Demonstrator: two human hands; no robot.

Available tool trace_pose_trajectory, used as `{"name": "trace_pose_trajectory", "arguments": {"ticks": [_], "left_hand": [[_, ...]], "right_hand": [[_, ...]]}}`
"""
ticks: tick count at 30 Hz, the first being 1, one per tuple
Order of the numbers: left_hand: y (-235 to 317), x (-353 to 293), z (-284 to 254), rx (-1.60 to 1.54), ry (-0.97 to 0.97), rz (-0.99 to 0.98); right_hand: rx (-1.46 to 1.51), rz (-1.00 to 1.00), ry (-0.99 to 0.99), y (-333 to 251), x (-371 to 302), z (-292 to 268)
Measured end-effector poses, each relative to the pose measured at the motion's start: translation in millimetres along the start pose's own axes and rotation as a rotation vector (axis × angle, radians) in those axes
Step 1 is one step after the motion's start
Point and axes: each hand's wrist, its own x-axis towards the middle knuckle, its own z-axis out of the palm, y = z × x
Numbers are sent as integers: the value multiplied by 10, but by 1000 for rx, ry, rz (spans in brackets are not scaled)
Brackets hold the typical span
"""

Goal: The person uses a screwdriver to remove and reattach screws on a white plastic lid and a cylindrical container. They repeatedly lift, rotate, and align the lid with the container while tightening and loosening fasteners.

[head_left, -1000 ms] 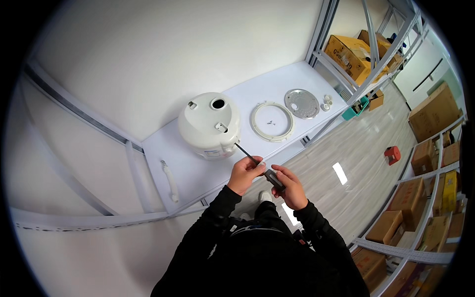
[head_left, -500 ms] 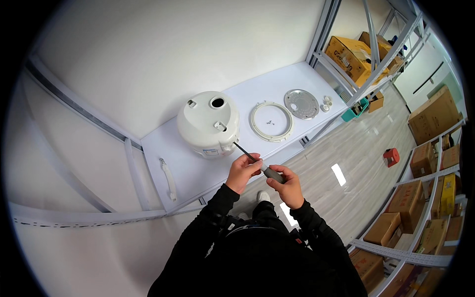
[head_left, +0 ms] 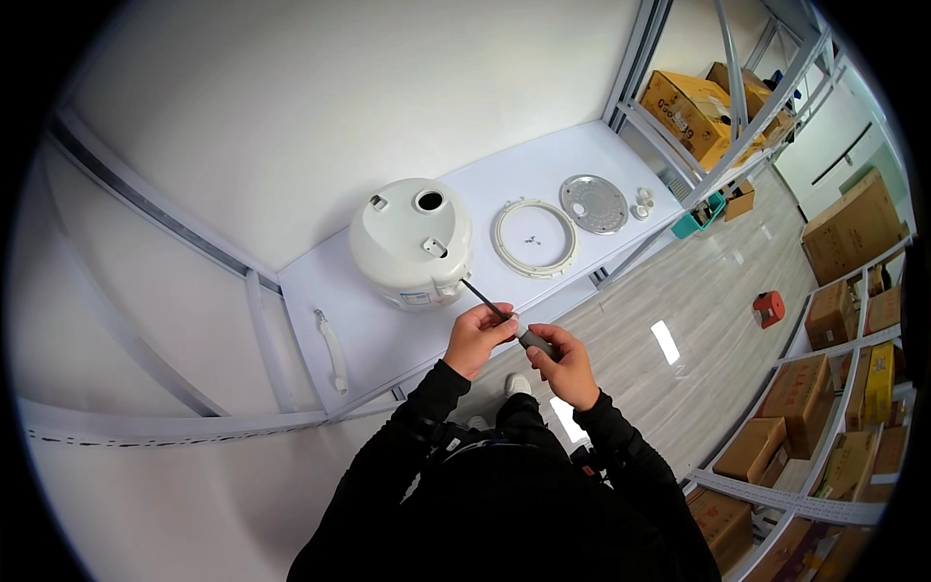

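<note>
A screwdriver with a dark shaft and grey handle [head_left: 536, 340] is held between my two hands. My right hand [head_left: 570, 371] grips the handle, and the fingers of my left hand [head_left: 475, 339] pinch the shaft near its collar. The tip reaches the lower right side of a white rice cooker body [head_left: 412, 233]; whether it sits in a screw cannot be made out. To the right of the cooker lies a white plastic ring [head_left: 505, 254], with several small screws [head_left: 532, 240] on the table inside it. A round perforated metal plate [head_left: 599, 202] lies beyond the ring.
On the white table [head_left: 630, 165], small white cups [head_left: 644, 203] stand at the right end and a curved white handle [head_left: 332, 351] lies at the left. Shelves with cardboard boxes [head_left: 800, 393] line the right side. A red object [head_left: 768, 309] is on the floor.
My hands and the screwdriver hold almost the same pose, with the tip still at the cooker's side. The whole view has shifted very slightly.
</note>
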Motion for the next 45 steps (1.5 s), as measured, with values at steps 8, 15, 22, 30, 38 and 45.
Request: {"name": "trace_pose_trajectory", "arguments": {"ticks": [8,15,22,30,38,45], "left_hand": [[67,-3,13,-40,24,-50],[133,96,-123,-184,130,-27],[152,147,-182,-244,256,66],[144,178,-93,-242,335,100],[342,-123,63,247,344,295],[710,-407,-75,598,572,531]], "right_hand": [[-18,-84,26,119,8,8],[11,-101,29,198,8,0],[50,-80,15,147,5,-78],[-46,-25,-74,-46,75,-466],[-253,-160,-361,-736,467,-1053],[-241,-294,-645,-1039,1143,-1227]]}}
